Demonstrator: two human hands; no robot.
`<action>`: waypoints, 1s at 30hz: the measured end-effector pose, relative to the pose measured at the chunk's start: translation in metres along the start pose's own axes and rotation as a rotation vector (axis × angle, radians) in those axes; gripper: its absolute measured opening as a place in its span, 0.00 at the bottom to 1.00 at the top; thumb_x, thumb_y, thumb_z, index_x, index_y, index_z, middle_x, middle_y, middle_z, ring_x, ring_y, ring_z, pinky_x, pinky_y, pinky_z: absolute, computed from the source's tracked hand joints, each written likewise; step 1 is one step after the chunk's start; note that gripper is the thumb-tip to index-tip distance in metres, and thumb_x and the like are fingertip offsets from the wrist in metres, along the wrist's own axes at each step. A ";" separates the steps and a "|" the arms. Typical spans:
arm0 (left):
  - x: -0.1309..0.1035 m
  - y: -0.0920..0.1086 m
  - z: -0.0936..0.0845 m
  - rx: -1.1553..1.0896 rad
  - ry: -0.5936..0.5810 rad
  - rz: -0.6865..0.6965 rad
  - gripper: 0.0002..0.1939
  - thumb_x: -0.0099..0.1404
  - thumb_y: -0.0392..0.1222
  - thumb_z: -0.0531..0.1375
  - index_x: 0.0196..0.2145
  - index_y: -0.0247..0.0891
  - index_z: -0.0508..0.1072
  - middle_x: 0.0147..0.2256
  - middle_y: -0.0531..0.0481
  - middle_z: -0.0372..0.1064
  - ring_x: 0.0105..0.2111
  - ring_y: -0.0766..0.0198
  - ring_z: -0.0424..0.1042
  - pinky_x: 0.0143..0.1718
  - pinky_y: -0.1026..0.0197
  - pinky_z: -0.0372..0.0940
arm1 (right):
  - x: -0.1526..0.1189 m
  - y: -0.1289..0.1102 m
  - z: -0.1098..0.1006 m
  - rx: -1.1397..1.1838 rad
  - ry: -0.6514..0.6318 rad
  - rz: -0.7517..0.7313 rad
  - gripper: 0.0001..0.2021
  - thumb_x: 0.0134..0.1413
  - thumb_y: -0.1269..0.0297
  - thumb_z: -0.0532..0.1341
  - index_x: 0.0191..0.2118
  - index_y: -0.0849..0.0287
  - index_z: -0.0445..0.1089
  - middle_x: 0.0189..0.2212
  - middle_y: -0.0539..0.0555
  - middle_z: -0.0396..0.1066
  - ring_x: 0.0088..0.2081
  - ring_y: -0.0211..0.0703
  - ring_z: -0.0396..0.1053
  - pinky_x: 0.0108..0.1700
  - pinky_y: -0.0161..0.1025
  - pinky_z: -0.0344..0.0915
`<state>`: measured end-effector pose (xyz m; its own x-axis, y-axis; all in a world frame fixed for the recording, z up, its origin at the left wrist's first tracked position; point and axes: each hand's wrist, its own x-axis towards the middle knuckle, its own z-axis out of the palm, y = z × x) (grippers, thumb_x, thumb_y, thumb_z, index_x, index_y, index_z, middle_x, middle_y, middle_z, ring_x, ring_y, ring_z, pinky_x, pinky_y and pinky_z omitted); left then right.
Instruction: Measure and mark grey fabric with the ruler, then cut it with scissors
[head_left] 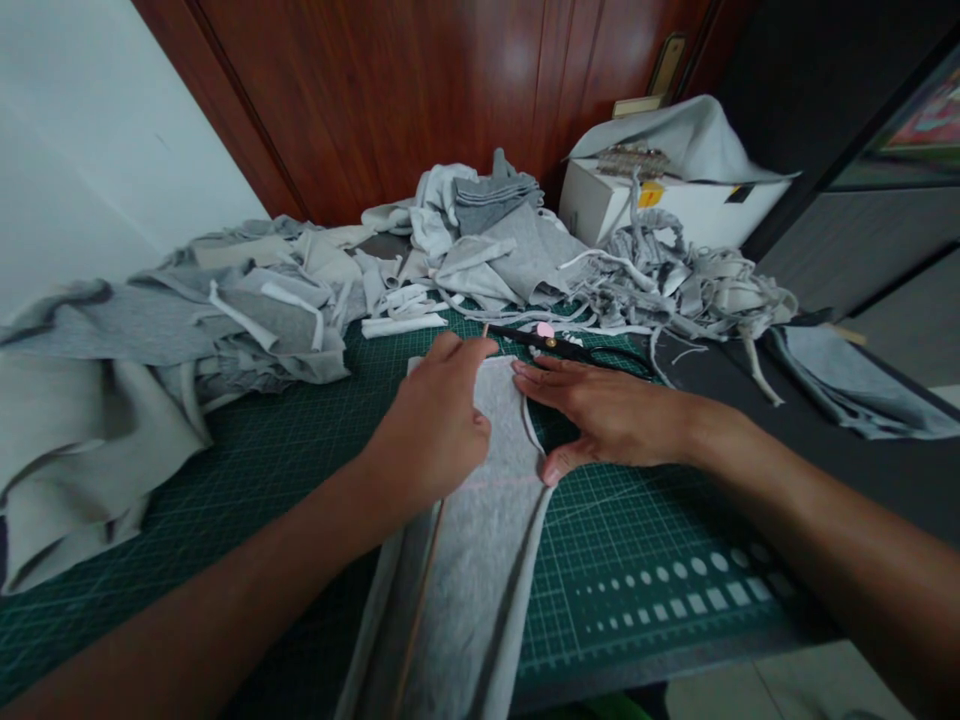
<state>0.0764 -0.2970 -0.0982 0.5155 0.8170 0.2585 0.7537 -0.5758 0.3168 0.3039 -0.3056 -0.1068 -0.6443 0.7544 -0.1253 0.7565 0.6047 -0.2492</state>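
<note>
A long piece of light grey fabric lies on the green cutting mat, running from the near edge to the middle. A faint pinkish line crosses it, and a thin brown strip runs lengthwise along its left part. My left hand rests on the fabric's upper left side, its fingers curled together; what they hold, if anything, is hidden. My right hand lies with fingers spread at the fabric's upper right edge, fingertips and thumb touching it. Black scissors lie just beyond my right hand, beside a small pink piece.
Grey fabric pieces are heaped at the left and along the back. Tangled grey strips lie at the back right before a white box. Folded grey fabric sits at the right. Behind stands a brown door.
</note>
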 end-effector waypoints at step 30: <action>0.003 -0.049 -0.006 -0.110 -0.426 0.338 0.49 0.50 0.60 0.77 0.66 0.46 0.70 0.74 0.38 0.48 0.73 0.35 0.47 0.71 0.34 0.47 | -0.001 0.002 0.004 0.054 0.037 0.000 0.58 0.50 0.38 0.71 0.74 0.72 0.51 0.74 0.73 0.46 0.75 0.69 0.40 0.75 0.61 0.45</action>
<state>0.0381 -0.2665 -0.1074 0.8576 0.5139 -0.0223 0.4829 -0.7893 0.3792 0.3058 -0.3057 -0.1112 -0.6387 0.7642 -0.0899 0.7489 0.5906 -0.3004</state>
